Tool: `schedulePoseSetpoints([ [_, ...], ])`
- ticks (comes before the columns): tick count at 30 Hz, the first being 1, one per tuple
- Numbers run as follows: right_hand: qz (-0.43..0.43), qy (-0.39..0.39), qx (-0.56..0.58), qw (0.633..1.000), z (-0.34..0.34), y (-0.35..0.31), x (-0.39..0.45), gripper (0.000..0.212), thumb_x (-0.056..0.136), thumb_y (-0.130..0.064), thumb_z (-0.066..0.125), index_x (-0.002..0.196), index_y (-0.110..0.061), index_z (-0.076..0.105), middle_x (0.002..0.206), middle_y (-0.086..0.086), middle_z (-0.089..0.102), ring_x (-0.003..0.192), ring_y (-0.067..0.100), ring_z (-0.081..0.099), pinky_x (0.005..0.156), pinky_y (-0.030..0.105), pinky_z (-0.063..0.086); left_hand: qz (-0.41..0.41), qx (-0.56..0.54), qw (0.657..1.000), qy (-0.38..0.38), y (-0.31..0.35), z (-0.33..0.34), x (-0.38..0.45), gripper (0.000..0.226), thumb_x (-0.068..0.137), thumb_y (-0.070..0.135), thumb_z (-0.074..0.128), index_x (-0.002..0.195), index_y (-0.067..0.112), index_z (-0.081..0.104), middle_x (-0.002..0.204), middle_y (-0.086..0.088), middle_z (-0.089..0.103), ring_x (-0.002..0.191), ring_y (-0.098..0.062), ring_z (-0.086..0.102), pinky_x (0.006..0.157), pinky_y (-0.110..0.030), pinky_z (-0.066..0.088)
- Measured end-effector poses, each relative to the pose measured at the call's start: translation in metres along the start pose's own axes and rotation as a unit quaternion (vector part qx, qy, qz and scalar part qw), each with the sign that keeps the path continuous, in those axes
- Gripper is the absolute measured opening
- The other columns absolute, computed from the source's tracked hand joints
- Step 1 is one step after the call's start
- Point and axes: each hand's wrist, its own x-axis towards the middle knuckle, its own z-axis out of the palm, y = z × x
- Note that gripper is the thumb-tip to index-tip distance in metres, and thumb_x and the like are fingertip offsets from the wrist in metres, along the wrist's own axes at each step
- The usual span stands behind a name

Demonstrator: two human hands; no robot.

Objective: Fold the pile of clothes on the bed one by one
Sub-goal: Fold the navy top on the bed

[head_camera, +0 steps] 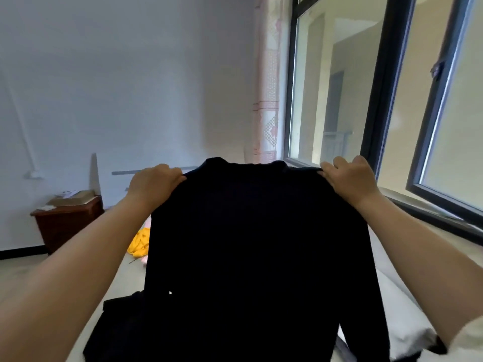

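So the person's got the black top (251, 244) held up in the air over the bed (115, 278), left hand (154, 182) and right hand (350, 178) each bunched around a shoulder seam, fingers curled tight over the fabric edge with the collar sitting between the two grips. Looks to me like the shake-out-and-square-up step before laying it flat. If I were doing it I'd keep both grips level so the collar stays centred between the fingers, let the body hang straight below the knuckles, then lower it so the hem touches down first and the shoulders land last, no wrinkles trapped underneath. The top itself is really dark, almost no detail showing, long-sleeved I think: one sleeve trails down below the left fingers onto the mattress, the other hangs below the right fingers near a pale pillow (407, 320). Can't tell if it's facing front or back. Past the left fingers, further along the bed, there's a yellow garment (139, 245) crumpled up waiting its turn, so the pile's not done.
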Motion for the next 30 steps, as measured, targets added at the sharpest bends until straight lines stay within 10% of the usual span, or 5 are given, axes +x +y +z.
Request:
schedulePoseSetpoints([
  [6,-0.042,-0.049,0.077,0.995,0.112,-0.018,-0.052,0.035,0.080,-0.022,0.050,0.053,-0.001,0.061,0.043,0.013,0.051,0.025,0.023,0.039,0.040,0.025,0.042,-0.005,0.034,0.985,-0.170,0.005,0.101,0.018,0.037,0.097,0.036,0.035,0.105,0.009,0.060,0.104,-0.017,0.058,0.098,-0.033,0.056,0.069,-0.030,0.032],
  [15,-0.019,-0.263,0.206,0.942,0.320,-0.118,-0.237,0.024,0.065,-0.008,0.081,0.052,-0.002,0.062,0.043,0.013,0.053,0.026,0.023,0.045,0.039,0.028,0.045,-0.018,0.046,0.922,-0.383,0.042,0.385,-0.021,0.035,0.097,0.031,0.038,0.111,0.006,0.057,0.116,-0.016,0.058,0.106,-0.031,0.055,0.084,-0.035,0.042],
  [26,0.026,-0.408,0.239,0.881,0.451,-0.177,-0.313,0.027,0.063,0.000,0.082,0.053,0.004,0.057,0.045,0.020,0.053,0.031,0.027,0.050,0.041,0.031,0.045,-0.010,0.043,0.947,-0.317,0.047,0.552,-0.044,0.036,0.099,0.029,0.035,0.111,0.000,0.052,0.108,-0.022,0.056,0.092,-0.039,0.057,0.066,-0.040,0.037],
  [30,0.189,-0.516,0.151,0.822,0.484,-0.212,-0.336,0.033,0.092,-0.025,0.051,0.116,-0.002,0.053,0.105,0.023,0.057,0.097,0.036,0.053,0.081,0.043,0.038,-0.121,-0.020,0.944,-0.305,0.058,0.598,-0.029,0.036,0.097,0.025,0.040,0.125,0.002,0.041,0.131,-0.026,0.036,0.107,-0.043,0.047,0.078,-0.048,0.039],
])
